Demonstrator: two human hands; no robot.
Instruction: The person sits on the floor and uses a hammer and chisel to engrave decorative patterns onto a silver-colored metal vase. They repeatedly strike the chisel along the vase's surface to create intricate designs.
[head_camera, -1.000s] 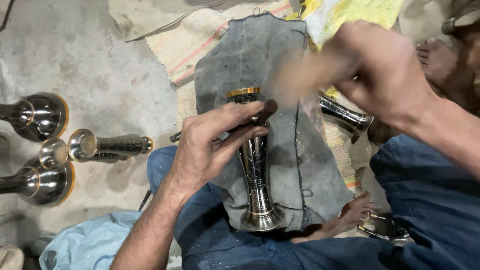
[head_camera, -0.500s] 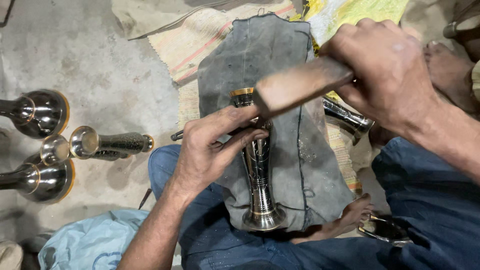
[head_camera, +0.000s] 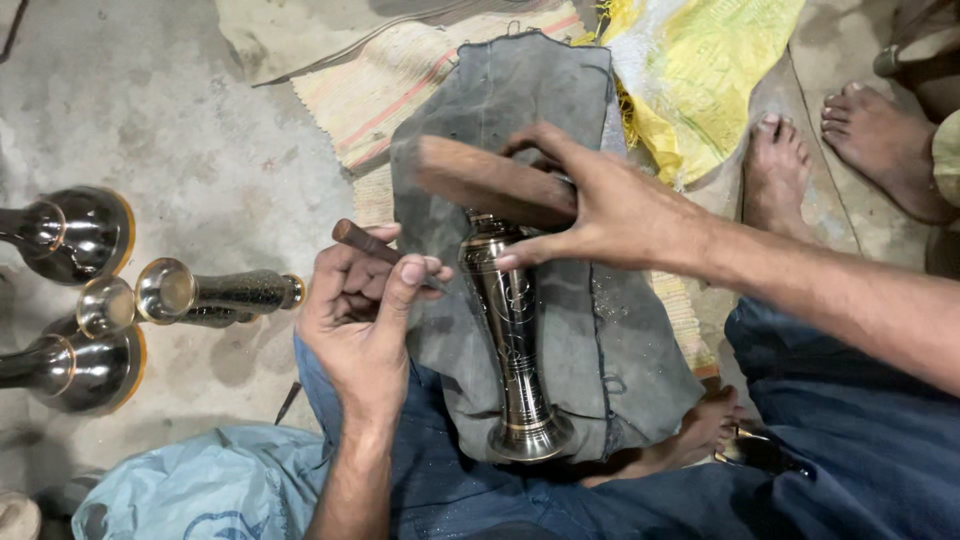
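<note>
A dark metal vase with engraved gold lines (head_camera: 510, 350) lies lengthwise on a grey cloth pad (head_camera: 560, 200) over my lap, its flared foot toward me. My left hand (head_camera: 365, 310) grips a thin wooden-handled tool (head_camera: 362, 240), thumb pointing at the vase's upper body. My right hand (head_camera: 590, 200) holds a thick wooden stick (head_camera: 480, 180) across the vase's top end, fingertips touching the vase's rim.
Several finished shiny metal vases (head_camera: 70, 300) lie on the concrete floor at left. A striped mat (head_camera: 370, 90) and a yellow sack (head_camera: 700, 70) lie beyond the pad. Another person's bare feet (head_camera: 830, 140) rest at upper right. A pale blue bag (head_camera: 190, 490) sits at lower left.
My right hand swung the wooden stick down and leftward onto the vase's top. My left hand slid left off the vase, tool now clear of the metal.
</note>
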